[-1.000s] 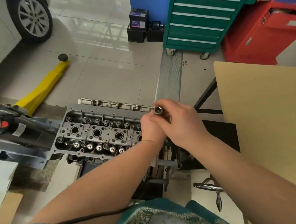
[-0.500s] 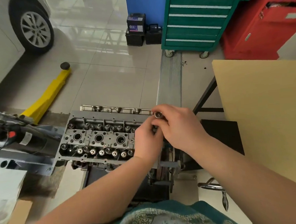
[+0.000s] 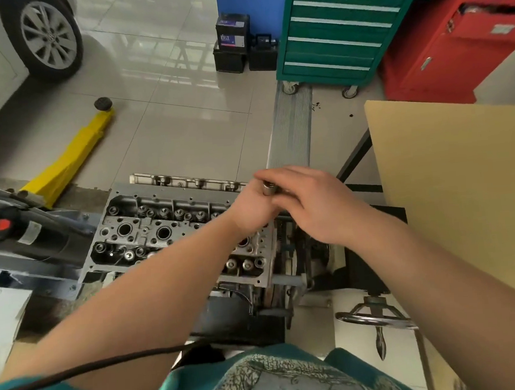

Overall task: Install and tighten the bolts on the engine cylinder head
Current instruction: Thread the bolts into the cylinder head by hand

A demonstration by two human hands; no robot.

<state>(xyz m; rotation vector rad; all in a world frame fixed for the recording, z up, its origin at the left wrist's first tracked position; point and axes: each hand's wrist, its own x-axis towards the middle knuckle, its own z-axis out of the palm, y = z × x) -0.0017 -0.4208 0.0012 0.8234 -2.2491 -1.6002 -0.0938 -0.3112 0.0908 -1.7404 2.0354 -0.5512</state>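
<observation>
The cylinder head [image 3: 150, 231] sits at centre frame on an engine stand. At its 2 o'clock corner, both hands meet over a socket tool [image 3: 268, 189]: the right hand [image 3: 314, 206] curls its fingers round it, and the left hand [image 3: 251, 205] grips below. Yellow floor jack [image 3: 67, 161] at 10 o'clock; green tool cabinet [image 3: 339, 27] at 1 o'clock on the tiled floor [image 3: 185, 124].

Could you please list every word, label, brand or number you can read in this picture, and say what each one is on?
None can be read for certain.
Car battery: a white and purple label with large characters, too blurred to read.
Red cabinet: small pale plates, too small to read.
Black motor: a pale sticker, unreadable.
Wheel hub: a centre emblem, too blurred to make out.
</observation>
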